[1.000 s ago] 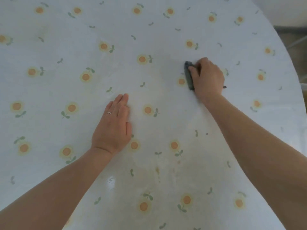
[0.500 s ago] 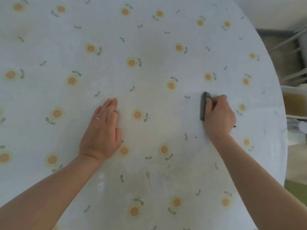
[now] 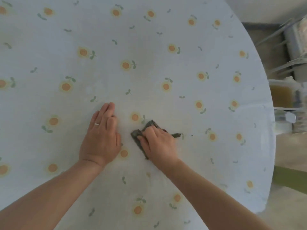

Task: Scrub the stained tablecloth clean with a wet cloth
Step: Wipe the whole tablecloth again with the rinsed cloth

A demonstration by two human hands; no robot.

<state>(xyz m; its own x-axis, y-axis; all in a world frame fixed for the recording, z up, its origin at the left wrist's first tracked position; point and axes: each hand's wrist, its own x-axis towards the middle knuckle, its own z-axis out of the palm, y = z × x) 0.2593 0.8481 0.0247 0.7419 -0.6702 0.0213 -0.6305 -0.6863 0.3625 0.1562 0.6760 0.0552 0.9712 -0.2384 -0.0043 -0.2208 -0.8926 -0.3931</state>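
Note:
A pale blue tablecloth [image 3: 149, 47] printed with orange flowers covers a round table. A faint yellowish stain [image 3: 149, 176] shows near the front middle, below my hands. My right hand [image 3: 159, 145] grips a dark grey-green cloth [image 3: 138, 138] and presses it onto the tablecloth just right of centre. The cloth's edges stick out beyond my fingers on the left and top. My left hand [image 3: 101, 136] lies flat on the tablecloth beside it, fingers straight and together, a ring on one finger.
The table's rounded edge [image 3: 269, 130] runs down the right side. Beyond it stand a clear container with amber contents [image 3: 280, 97], grey rods [image 3: 274, 35] and a floor with a green strip [image 3: 290, 178].
My right hand has dragged the cloth from the far right of the table toward me and leftward, ending close beside my left hand. The left hand has stayed pressed flat.

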